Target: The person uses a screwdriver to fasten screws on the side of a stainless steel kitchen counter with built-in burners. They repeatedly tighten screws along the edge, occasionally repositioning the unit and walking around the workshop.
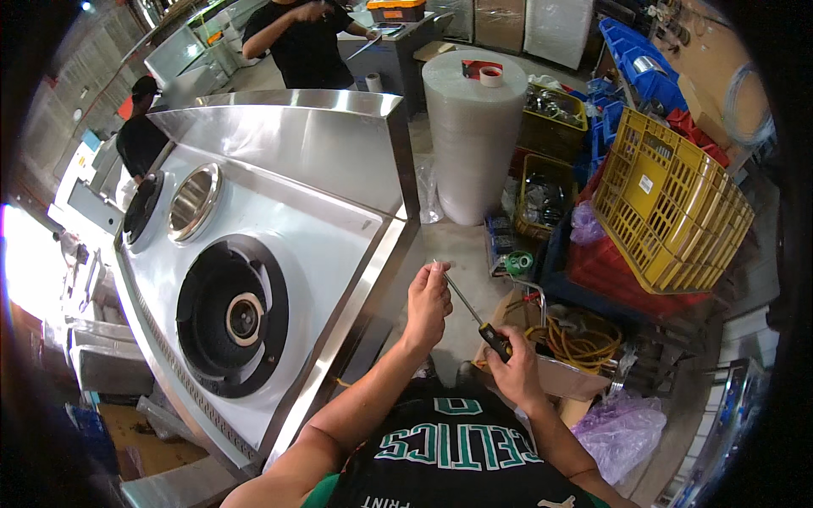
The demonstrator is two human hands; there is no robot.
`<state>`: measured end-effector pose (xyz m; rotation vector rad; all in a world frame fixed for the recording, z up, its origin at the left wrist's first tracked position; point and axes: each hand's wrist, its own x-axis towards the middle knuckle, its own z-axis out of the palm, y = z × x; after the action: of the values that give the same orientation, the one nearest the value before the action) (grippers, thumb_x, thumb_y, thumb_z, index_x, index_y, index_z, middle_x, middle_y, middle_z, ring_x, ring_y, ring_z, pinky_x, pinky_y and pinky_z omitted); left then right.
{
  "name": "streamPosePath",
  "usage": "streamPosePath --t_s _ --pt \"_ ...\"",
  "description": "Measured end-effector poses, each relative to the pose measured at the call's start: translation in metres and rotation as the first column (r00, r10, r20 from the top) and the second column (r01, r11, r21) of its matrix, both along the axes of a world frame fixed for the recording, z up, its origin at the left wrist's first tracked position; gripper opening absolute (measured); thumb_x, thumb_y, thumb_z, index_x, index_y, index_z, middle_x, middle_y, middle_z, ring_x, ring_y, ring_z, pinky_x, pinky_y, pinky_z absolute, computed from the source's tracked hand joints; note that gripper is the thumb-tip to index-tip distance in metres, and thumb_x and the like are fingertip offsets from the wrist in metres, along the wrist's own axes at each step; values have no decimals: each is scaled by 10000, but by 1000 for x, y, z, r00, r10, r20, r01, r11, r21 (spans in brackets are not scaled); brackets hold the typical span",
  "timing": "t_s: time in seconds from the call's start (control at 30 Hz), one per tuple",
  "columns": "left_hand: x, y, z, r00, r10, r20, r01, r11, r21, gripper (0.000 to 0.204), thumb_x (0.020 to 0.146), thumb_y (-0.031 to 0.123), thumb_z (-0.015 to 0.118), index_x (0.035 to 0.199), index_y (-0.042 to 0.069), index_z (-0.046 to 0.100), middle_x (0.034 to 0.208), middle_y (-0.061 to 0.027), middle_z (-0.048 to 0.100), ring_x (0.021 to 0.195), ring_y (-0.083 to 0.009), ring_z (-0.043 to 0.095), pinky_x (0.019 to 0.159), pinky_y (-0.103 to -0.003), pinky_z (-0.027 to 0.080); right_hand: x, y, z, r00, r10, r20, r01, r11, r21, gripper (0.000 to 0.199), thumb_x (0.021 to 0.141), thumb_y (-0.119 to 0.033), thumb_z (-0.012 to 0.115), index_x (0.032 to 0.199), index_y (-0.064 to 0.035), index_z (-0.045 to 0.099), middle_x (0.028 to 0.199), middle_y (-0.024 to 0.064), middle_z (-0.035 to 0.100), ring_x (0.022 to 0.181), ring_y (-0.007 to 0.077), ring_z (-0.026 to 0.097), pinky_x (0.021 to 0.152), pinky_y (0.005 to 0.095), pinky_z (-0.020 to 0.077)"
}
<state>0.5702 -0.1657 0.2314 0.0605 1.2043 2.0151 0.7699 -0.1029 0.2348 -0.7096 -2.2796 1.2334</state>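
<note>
My right hand [515,366] is wrapped round the black-and-yellow handle of a screwdriver [493,339]. Its thin metal shaft slants up and left to my left hand [430,306], whose thumb and fingers are pinched together at the tip. A small bright speck shows at those fingertips, too small to name. Both hands are in the air in front of my body, just right of a large stainless steel stove [339,245]. On the stove's top sits a round black burner [196,339] with a pale ring in its middle.
Behind the stove stand a person in black [296,51] and another person [142,140] at the left. A tall roll of bubble wrap [470,140] carries a tape roll [490,77]. Right are a tilted yellow crate [669,212], coiled yellow hose [580,347] and purple plastic wrap [622,432].
</note>
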Motion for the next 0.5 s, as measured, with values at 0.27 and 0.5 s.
streamPosePath --t_s 0.27,0.5 --pt "-29 22 -16 1000 -14 -1 14 1000 -13 215 1064 311 522 1076 102 574 659 95 369 486 -7 291 404 -203 228 -27 25 1 996 -86 21 83 991 104 319 864 -98 715 1166 -22 646 1040 172 677 959 353 670 824 408 520" --pt "-43 36 -21 1000 -6 7 7 997 -75 200 1058 297 533 1077 101 563 656 98 361 486 -2 285 407 -204 220 -44 55 -19 999 -7 39 5 999 52 337 870 -109 712 1180 -7 628 1070 191 679 987 361 668 855 406 512"
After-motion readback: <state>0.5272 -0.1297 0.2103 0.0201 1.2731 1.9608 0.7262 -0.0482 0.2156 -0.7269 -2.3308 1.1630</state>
